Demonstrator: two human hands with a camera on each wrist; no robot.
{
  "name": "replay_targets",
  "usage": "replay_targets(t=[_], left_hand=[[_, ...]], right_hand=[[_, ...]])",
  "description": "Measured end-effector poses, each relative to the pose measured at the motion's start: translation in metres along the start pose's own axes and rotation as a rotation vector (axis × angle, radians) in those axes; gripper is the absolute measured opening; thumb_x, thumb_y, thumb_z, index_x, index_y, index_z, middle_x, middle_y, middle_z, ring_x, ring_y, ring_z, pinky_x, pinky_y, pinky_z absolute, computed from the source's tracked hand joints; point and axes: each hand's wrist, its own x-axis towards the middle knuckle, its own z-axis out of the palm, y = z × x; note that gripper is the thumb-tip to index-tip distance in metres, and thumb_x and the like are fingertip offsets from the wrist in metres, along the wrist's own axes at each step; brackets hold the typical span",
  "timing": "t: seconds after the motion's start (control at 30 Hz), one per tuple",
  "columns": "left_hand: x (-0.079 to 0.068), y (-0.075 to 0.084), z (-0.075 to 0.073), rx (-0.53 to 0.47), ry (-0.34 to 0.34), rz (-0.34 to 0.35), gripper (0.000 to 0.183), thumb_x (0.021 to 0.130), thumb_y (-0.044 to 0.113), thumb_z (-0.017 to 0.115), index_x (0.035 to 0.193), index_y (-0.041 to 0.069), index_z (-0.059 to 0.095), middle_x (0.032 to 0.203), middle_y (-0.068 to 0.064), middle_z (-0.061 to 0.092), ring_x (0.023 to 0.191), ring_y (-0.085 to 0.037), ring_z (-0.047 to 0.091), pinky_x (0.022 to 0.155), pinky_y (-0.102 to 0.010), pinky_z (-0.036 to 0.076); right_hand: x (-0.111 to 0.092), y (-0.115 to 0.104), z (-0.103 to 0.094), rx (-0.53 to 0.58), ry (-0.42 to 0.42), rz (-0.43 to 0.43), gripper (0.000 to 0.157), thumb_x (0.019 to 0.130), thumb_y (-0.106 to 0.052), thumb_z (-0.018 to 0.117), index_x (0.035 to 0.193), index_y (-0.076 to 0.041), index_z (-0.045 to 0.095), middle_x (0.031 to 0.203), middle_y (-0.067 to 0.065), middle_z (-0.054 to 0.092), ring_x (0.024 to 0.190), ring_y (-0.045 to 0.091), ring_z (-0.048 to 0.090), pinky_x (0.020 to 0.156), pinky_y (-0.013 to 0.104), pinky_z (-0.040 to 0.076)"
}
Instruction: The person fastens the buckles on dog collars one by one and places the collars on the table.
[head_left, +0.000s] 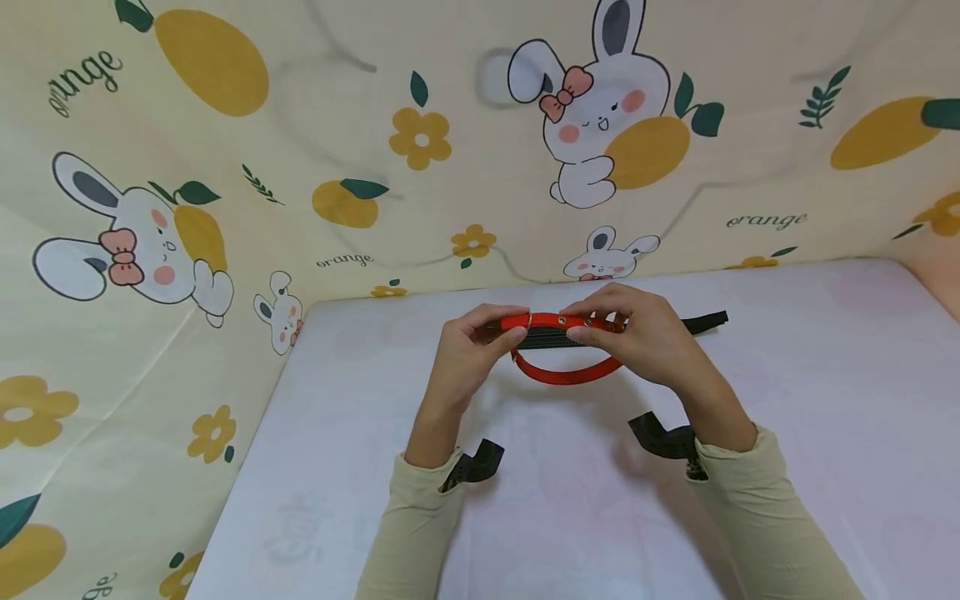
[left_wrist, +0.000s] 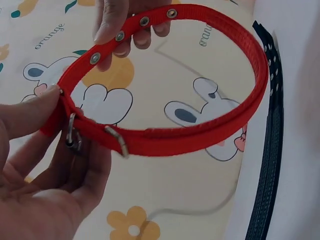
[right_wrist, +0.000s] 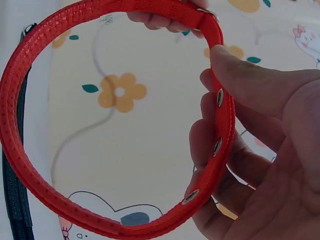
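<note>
A red pet collar (head_left: 567,377), buckled into a loop, is held up over the white table by both hands. My left hand (head_left: 467,348) pinches it beside the metal buckle (left_wrist: 73,136), thumb on one face and fingers behind. On the eyelet side, my right hand (head_left: 647,335) grips the strap between thumb and fingers; metal eyelets (right_wrist: 218,147) show along it. Behind the collar lies a black strap (head_left: 705,322) with small studs or holes near one end, partly hidden by the collar and right hand in the head view.
The white tabletop (head_left: 345,467) meets a cream cloth (head_left: 442,50) printed with rabbits and oranges at the back and left. Black bands (head_left: 480,462) stick out from both sleeve cuffs.
</note>
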Motion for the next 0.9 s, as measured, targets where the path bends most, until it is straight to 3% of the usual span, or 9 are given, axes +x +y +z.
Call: replay_targets(t=[0.2,0.53,0.73,0.9], left_hand=[[0.0,0.0,0.002,-0.031,0.012,-0.021,0.029,0.087,0.003,0.074,0.115,-0.003,0.069,0.112,-0.021,0.067,0.089,-0.016,0.066,0.078,-0.021,0.056],[-0.001,-0.002,0.003,0.007,-0.063,0.039,0.025,0.087,0.002,0.073,0.111,-0.004,0.069,0.104,-0.021,0.066,0.08,-0.012,0.063,0.071,-0.021,0.053],[-0.002,-0.001,0.004,-0.02,-0.056,0.05,0.026,0.086,0.001,0.074,0.111,-0.004,0.07,0.104,-0.019,0.067,0.085,-0.014,0.065,0.074,-0.021,0.054],[-0.002,-0.002,0.008,-0.04,-0.047,0.057,0.044,0.084,0.0,0.076,0.124,0.002,0.061,0.107,-0.022,0.069,0.089,-0.016,0.069,0.081,-0.028,0.057]], right_hand=[[0.0,-0.001,-0.001,0.015,-0.015,0.007,0.024,0.085,-0.029,0.08,0.107,-0.022,0.078,0.091,-0.004,0.068,0.08,0.02,0.056,0.065,0.028,0.047],[-0.001,-0.005,0.004,0.02,-0.039,0.008,0.021,0.085,-0.03,0.08,0.105,-0.023,0.078,0.097,-0.006,0.072,0.082,0.017,0.055,0.067,0.027,0.046],[-0.002,-0.01,0.002,-0.004,-0.056,0.084,0.025,0.081,-0.033,0.083,0.104,-0.025,0.078,0.089,-0.003,0.071,0.081,0.02,0.059,0.064,0.028,0.049],[-0.003,-0.012,0.002,0.017,-0.036,0.136,0.029,0.077,-0.036,0.085,0.103,-0.025,0.079,0.088,-0.002,0.074,0.08,0.02,0.061,0.063,0.028,0.05]])
